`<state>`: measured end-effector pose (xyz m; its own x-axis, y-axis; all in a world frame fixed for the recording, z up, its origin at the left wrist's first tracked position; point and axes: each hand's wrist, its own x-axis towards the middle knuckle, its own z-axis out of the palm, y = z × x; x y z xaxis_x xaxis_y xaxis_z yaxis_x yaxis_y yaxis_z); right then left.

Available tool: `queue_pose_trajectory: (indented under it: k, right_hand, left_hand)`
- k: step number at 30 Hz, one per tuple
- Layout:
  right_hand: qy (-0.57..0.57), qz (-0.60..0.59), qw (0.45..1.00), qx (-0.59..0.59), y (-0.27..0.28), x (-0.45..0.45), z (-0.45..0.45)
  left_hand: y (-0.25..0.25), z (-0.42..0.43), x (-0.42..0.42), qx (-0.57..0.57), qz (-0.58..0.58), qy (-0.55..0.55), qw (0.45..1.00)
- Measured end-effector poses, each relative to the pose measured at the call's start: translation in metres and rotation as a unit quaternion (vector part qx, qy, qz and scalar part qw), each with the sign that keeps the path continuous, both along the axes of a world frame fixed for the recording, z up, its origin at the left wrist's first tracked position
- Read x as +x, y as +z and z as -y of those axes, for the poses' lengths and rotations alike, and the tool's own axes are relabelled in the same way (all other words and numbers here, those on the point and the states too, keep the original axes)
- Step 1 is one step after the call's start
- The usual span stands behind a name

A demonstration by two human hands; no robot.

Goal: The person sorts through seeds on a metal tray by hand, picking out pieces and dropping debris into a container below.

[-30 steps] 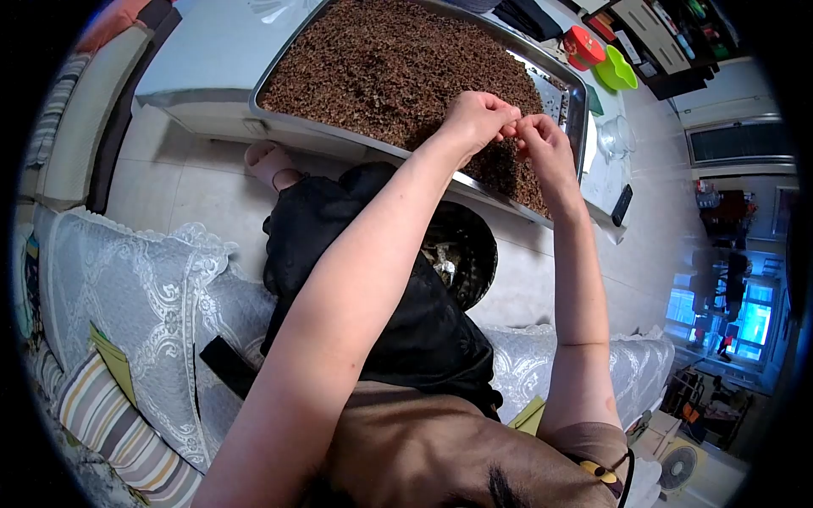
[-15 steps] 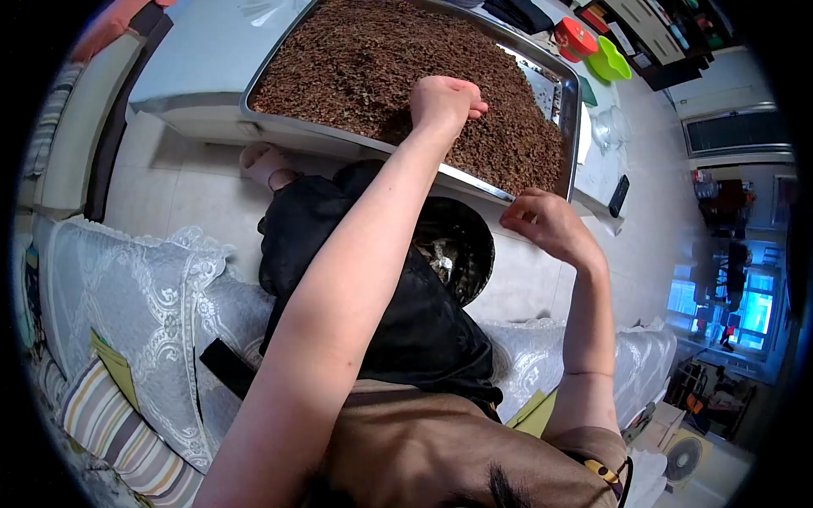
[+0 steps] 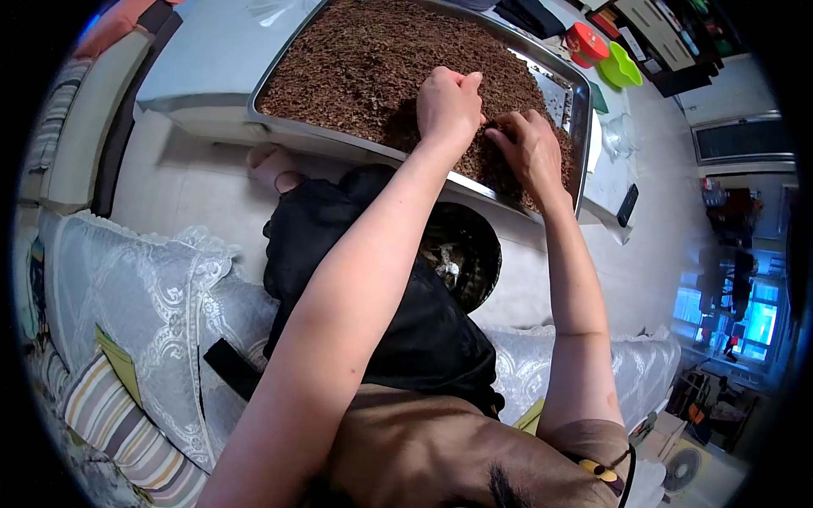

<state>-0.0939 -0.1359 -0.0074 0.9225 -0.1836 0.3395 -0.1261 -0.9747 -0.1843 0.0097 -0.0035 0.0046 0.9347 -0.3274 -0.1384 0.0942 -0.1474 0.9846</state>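
Observation:
A large metal tray [image 3: 339,132] holds a wide heap of small reddish-brown dried pieces [image 3: 364,59]. Over the middle of the heap is my left hand [image 3: 449,106], its fingers curled closed; anything inside them is hidden. Just to its right, my right hand [image 3: 533,152] reaches down to the heap, thumb and fingers slightly apart, their tips close to the brown pieces. I can make out nothing held between them. Below the tray's near edge, a black bin [image 3: 483,254] with some pale scraps [image 3: 447,265] in it stands on the floor by my knees.
The tray rests on a white table [image 3: 199,63]. A red container [image 3: 587,44] and a green bowl [image 3: 622,66] are beyond its far right corner. A clear glass vessel [image 3: 622,135] and a black phone-like object [image 3: 627,205] lie to the right. Lace covers the sofa [image 3: 127,279].
My right hand has moved from above the floor near the bin, up and left onto the heap beside my left hand. My left hand stays over the heap, slightly shifted.

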Motion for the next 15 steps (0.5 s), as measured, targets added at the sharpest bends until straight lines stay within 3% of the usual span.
queue_pose_trajectory:
  k: [7, 9, 12, 15]
  right_hand:
    - [-0.021, 0.007, 1.0, -0.003, -0.02, 0.013, 0.008]
    - [-0.053, -0.014, 0.999, 0.005, -0.02, 0.012, 0.011]
    - [-0.073, -0.002, 0.986, 0.147, -0.017, 0.009, 0.018]
    - [-0.066, -0.004, 0.92, 0.385, -0.016, 0.005, 0.032]
  left_hand:
    - [-0.015, 0.01, 0.006, 0.13, 0.152, 0.04, 0.979]
    - [-0.019, 0.011, 0.005, 0.117, 0.18, 0.056, 0.975]
    - [-0.021, 0.011, 0.006, 0.093, 0.162, 0.027, 0.982]
    - [-0.019, 0.011, 0.006, 0.07, 0.103, -0.051, 0.991]
